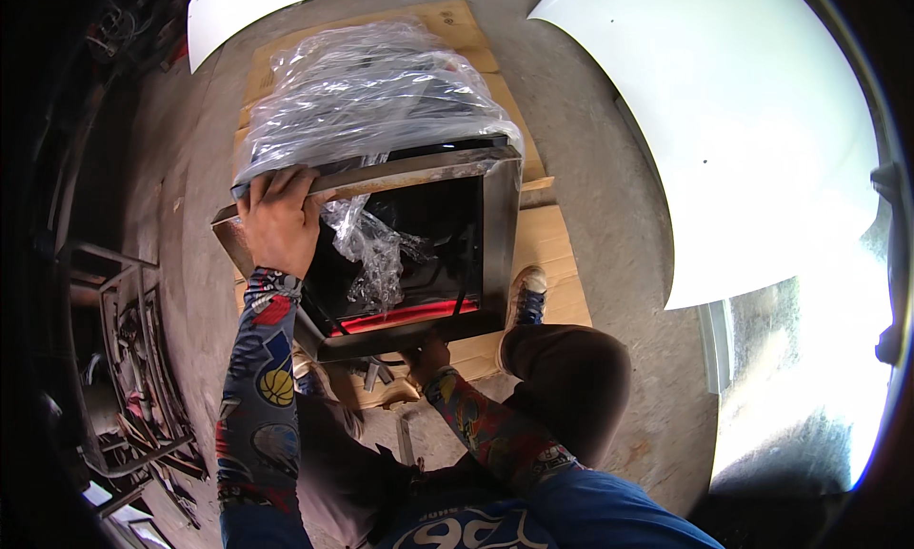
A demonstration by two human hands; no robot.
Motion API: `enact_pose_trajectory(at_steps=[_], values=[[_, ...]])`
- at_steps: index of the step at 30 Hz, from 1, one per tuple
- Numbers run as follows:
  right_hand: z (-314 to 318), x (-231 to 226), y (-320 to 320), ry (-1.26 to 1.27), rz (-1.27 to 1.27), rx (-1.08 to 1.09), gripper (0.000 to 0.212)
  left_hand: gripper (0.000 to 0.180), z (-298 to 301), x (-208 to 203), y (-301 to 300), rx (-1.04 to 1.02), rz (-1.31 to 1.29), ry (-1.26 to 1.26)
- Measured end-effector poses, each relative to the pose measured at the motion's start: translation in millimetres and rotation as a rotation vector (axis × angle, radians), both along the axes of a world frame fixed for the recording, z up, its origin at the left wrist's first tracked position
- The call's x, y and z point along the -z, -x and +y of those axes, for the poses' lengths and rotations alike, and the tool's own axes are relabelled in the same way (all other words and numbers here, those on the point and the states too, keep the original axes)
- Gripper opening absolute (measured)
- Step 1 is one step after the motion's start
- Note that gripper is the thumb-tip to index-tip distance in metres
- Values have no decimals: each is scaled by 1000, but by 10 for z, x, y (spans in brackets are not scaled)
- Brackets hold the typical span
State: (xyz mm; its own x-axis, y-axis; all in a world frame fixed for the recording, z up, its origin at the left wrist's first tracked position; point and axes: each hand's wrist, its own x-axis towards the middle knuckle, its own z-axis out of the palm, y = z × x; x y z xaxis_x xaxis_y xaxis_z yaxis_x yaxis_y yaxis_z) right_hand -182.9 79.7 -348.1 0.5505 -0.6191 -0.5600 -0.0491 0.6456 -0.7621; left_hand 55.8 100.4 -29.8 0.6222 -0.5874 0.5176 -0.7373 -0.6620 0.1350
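A rectangular metal frame [409, 174] with a worn, brownish upper bar is tilted in front of me. Inside it shows a glossy black surface [419, 206] with a red strip [409, 314] along the near side. Crumpled clear plastic [373, 254] hangs within the opening. My left hand [280, 220] is closed over the frame's upper left edge, fingers at the border of a large sheet of clear plastic wrap [371, 97]. Below the near bar, my right hand [430, 357] grips the frame from underneath; most of its fingers are hidden.
Flattened cardboard [543, 254] lies on the concrete floor beneath the frame, with my shoe [528, 297] on it. A large white panel [743, 130] stands at the right, another white panel [286, 4] at the far left. A metal rack [133, 359] holding rods is at left.
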Motion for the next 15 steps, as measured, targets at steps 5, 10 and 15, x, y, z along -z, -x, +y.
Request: enact_pose_trajectory(at_steps=[5, 10, 15], values=[[-35, -3, -76, -281, -5, 77, 23, 25, -185, 153, -159, -23, -40, 10], [-68, -178, -121, -143, 23, 62, 27, 25, -193, 222, -203, 2, -104, 34], [-72, -214, -77, 801, 496, -527, 22, 28, -185, 231, -169, -52, -67, -1]])
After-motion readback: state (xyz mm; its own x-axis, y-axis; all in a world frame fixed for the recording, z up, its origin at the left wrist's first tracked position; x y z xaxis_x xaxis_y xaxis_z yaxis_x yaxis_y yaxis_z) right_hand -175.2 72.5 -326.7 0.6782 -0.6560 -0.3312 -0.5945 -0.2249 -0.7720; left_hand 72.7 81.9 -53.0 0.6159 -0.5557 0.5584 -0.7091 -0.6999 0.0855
